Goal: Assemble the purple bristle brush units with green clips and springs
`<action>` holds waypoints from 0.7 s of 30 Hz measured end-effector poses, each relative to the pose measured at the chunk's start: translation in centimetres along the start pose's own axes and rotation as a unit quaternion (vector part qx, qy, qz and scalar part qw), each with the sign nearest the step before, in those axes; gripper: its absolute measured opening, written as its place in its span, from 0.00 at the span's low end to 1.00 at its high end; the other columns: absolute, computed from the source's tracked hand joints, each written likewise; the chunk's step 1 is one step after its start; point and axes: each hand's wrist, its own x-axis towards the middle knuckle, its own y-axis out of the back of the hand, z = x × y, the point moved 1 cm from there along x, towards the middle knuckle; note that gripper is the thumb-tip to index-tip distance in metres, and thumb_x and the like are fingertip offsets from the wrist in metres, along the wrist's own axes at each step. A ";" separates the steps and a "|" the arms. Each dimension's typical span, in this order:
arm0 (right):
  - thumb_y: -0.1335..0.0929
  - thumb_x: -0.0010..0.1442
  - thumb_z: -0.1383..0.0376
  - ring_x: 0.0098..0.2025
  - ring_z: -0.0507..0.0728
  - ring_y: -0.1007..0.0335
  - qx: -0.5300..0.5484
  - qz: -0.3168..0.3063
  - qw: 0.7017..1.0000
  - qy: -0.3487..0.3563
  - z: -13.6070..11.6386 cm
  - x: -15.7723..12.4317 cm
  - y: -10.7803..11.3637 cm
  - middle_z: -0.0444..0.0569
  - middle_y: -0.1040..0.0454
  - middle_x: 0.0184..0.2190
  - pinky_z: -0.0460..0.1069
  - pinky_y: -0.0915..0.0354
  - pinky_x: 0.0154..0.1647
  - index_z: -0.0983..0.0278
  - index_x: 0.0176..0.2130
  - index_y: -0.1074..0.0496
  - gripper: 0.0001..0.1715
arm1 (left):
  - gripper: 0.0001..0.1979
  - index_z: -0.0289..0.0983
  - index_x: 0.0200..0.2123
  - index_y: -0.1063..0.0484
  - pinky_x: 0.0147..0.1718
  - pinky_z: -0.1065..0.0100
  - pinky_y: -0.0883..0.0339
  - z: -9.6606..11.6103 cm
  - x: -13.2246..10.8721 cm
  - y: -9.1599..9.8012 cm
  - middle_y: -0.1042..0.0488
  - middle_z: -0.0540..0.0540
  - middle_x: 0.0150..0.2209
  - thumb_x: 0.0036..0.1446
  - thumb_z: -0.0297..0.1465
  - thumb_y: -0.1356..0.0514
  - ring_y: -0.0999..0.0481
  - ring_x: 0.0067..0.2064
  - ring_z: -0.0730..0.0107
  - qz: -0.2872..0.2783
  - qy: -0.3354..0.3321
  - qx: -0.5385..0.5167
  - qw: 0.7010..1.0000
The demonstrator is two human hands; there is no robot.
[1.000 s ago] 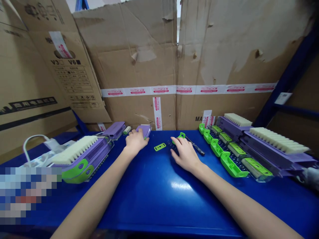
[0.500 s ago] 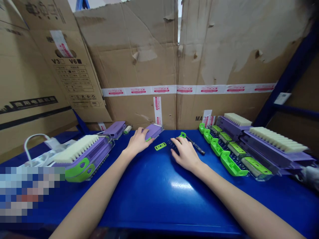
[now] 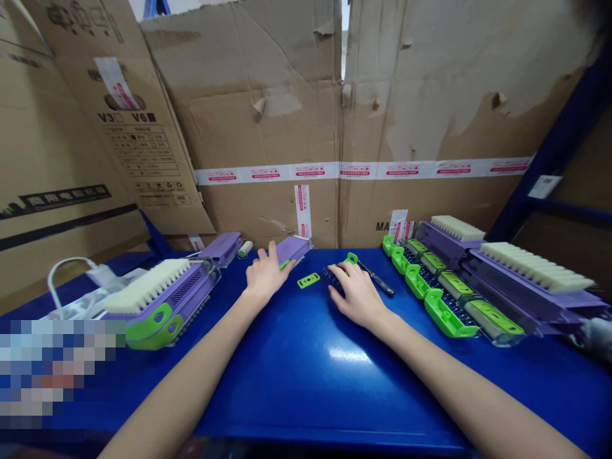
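Note:
My left hand rests beside a purple plastic housing with a green end. Its fingers are apart, one raised; its thumb is at the green end, and it grips nothing I can see. Palm down on the table, my right hand has loosely spread fingers over a small wiry or clear ridged piece, largely covered. Just beyond its fingertips is a green bracket. A flat green slotted plate lies between both hands. To the right of my right hand lies a dark screwdriver-like tool.
Green brackets and clear-sided pieces with green tops line the right side, beside purple housings with cream bristle brushes. More brush-topped housings and a power strip stand left. Cardboard walls the back of the blue table.
My left hand has drawn slightly back from the purple housing, with one finger now lifted. My right hand has hardly moved.

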 end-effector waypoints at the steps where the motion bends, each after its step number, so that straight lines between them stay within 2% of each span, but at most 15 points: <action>1: 0.39 0.61 0.63 0.54 0.63 0.39 0.000 -0.001 1.000 0.000 0.0 0.0 0.0 0.59 0.35 0.53 0.58 0.38 0.50 0.67 0.56 0.36 0.24 | 0.38 0.32 0.64 0.52 0.38 0.55 0.32 0.0 0.0 -0.1 0.35 0.29 0.50 0.59 0.52 0.55 0.26 0.44 0.46 -0.001 -0.001 -0.005 1.000; 9: 0.39 0.61 0.63 0.54 0.63 0.40 0.001 -0.008 1.000 -0.005 0.0 0.0 0.1 0.59 0.35 0.53 0.57 0.39 0.50 0.65 0.56 0.36 0.24 | 0.41 0.31 0.65 0.60 0.39 0.54 0.33 -0.3 0.2 -0.4 0.38 0.27 0.53 0.58 0.49 0.52 0.27 0.48 0.43 0.004 -0.025 -0.068 0.997; 16: 0.40 0.62 0.63 0.55 0.62 0.38 0.011 -0.007 1.000 -0.001 0.2 0.0 0.0 0.57 0.34 0.55 0.56 0.40 0.53 0.66 0.57 0.36 0.24 | 0.38 0.32 0.65 0.58 0.40 0.55 0.32 0.1 -0.2 -0.4 0.38 0.29 0.53 0.59 0.49 0.53 0.28 0.48 0.44 0.014 -0.040 -0.084 0.996; 21: 0.40 0.62 0.64 0.55 0.60 0.37 0.019 0.001 1.000 0.004 0.2 0.0 -0.1 0.56 0.33 0.55 0.55 0.41 0.53 0.66 0.56 0.35 0.23 | 0.37 0.32 0.64 0.57 0.43 0.55 0.33 0.0 -0.1 -1.1 0.38 0.30 0.54 0.59 0.47 0.52 0.30 0.52 0.45 0.003 -0.067 -0.113 0.991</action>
